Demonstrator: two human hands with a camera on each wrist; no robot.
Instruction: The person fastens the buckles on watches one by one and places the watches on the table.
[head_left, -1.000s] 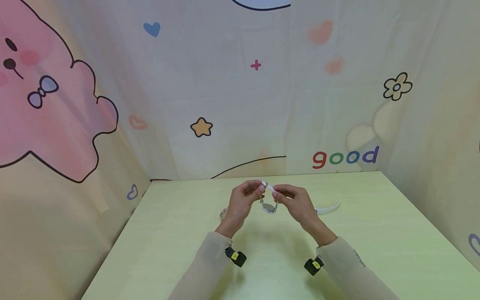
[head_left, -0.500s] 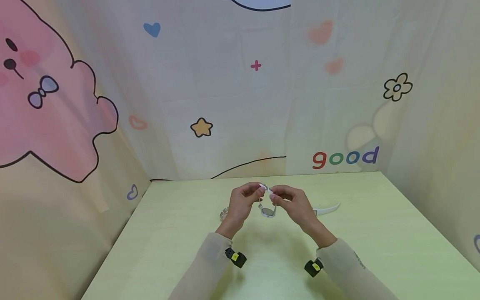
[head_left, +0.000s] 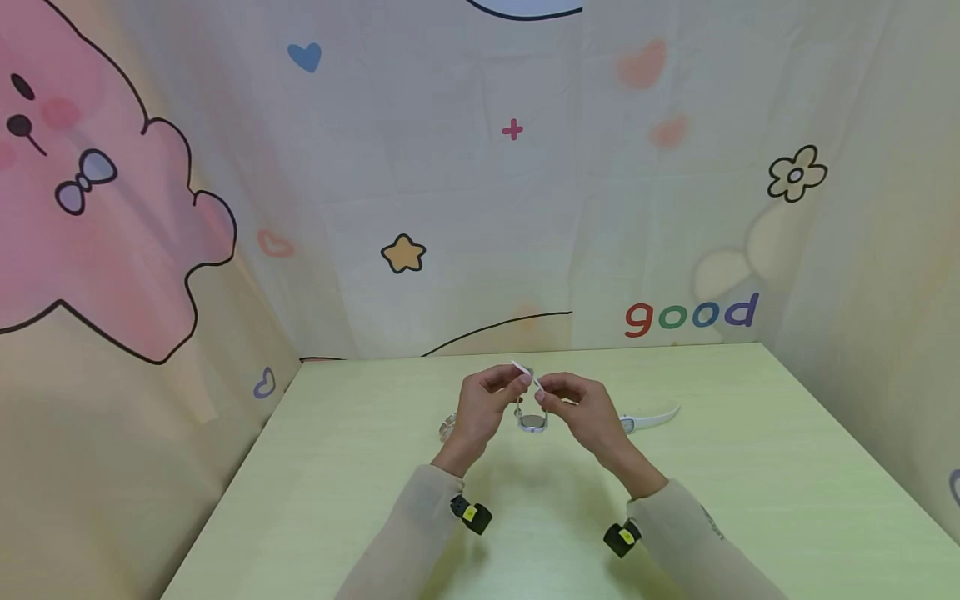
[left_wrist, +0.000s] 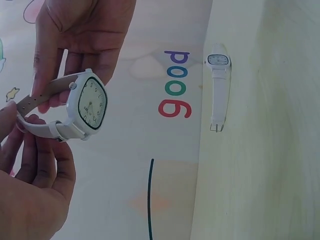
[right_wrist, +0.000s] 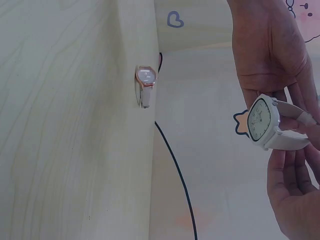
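A white wristwatch [head_left: 532, 422] with a squarish face is held up over the table between both hands, its dial hanging below the strap. My left hand [head_left: 483, 408] pinches one strap end between thumb and fingers. With thumb and fingertips, my right hand [head_left: 588, 408] holds the other strap part, which has a row of holes in the left wrist view. The two strap ends meet and overlap above the dial. Numbers show on the pale watch face [left_wrist: 91, 103] in the left wrist view. Fingers partly hide the buckle area.
On the pale wooden table [head_left: 337, 500], a second white watch [head_left: 651, 419] lies beyond the right hand. A rose-gold watch [right_wrist: 146, 77] rests on the left side, partly behind the left hand in the head view. A printed curtain [head_left: 465, 167] encloses the back and sides.
The strap's two ends have come closer and now cross over each other. The right hand has shifted slightly left, and the watch has moved slightly left with it.
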